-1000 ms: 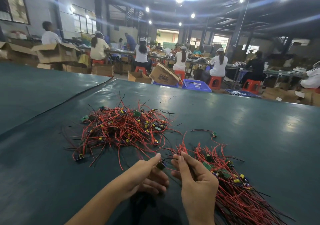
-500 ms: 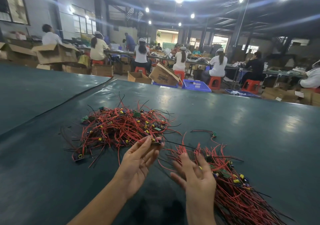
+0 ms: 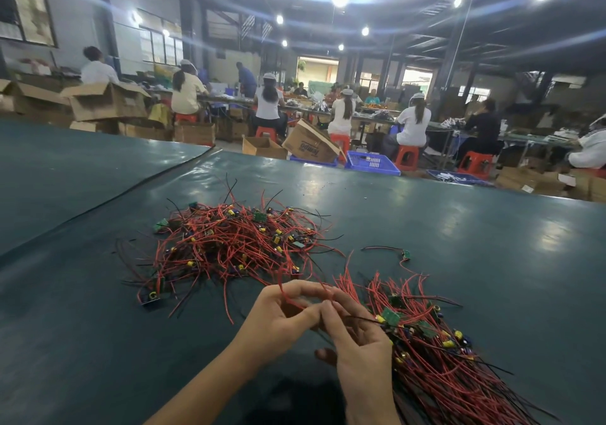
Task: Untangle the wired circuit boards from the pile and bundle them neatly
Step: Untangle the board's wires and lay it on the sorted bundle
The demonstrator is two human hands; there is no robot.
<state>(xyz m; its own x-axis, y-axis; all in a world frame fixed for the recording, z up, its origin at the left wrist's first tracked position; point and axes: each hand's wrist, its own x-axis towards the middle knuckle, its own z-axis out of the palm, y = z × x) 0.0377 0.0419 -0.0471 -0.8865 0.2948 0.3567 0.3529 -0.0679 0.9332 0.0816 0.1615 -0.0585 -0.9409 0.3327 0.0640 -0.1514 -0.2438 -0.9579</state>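
**Limp leads, gently does it**

Over the table [image 3: 475, 254], between the tangled pile [image 3: 236, 244] and the combed bundle [image 3: 439, 359] to the right, the left hand [image 3: 282, 321] pinches a red wire [image 3: 288, 297] and the right hand [image 3: 359, 355] nips the same lead beside it. Featherlight, floppy, snag-prone stuff, I'd say: hold close to the little board [image 3: 391, 316], never yank the joints.

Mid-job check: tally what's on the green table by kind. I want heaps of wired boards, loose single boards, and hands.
Tangled pile: 1
Aligned bundle: 1
Lone wired board lying apart: 1
Hands: 2, the left hand and the right hand, both pinching red wires
Total: 5
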